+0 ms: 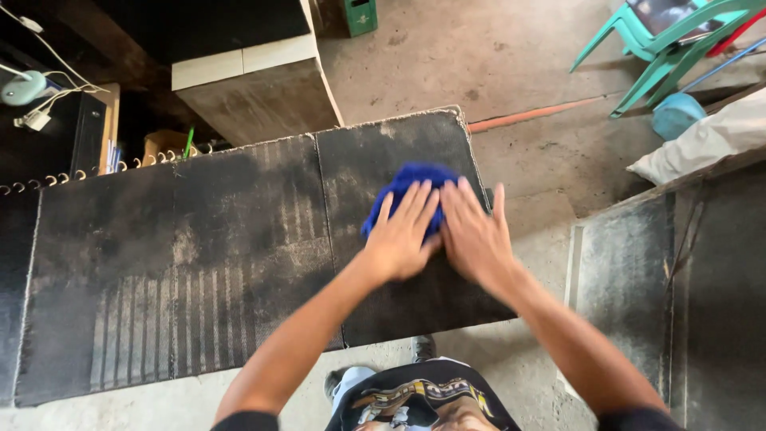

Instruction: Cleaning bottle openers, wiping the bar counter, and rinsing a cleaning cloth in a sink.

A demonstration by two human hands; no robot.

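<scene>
The blue cloth lies bunched on the right panel of the dark mat, near its far right corner, directly under and just ahead of both hands. The left hand presses flat on it, fingers spread open; the right hand rests open beside it, touching the cloth's right edge and the mat. The left hand covers more of it. The cloth is crumpled, with no clear long axis. The mat looks dusty, with pale streaks.
</scene>
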